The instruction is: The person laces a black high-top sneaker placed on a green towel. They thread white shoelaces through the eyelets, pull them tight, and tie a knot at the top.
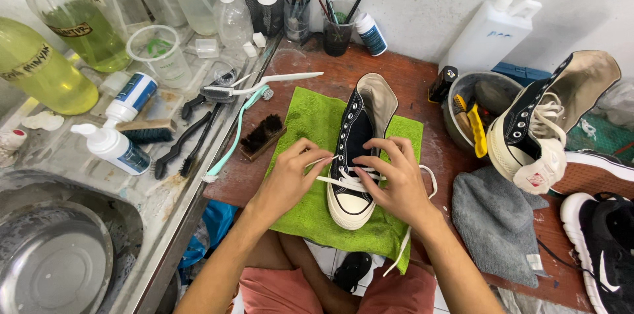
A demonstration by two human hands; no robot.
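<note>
A black canvas sneaker (353, 155) is stood on a green towel (310, 122). Its white lace (333, 180) is pinched by the left hand (287, 178) and right hand (396, 185). Brushes (470, 122) are held in a metal bowl (456, 93).

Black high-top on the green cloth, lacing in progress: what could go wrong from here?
1. The lace tail hangs off the table edge below the right hand; it might snag or pull unevenly.
2. The left hand pinches the lace end; a slip could unthread an eyelet of the black high-top.
3. The green cloth may slide under the pull.
</note>
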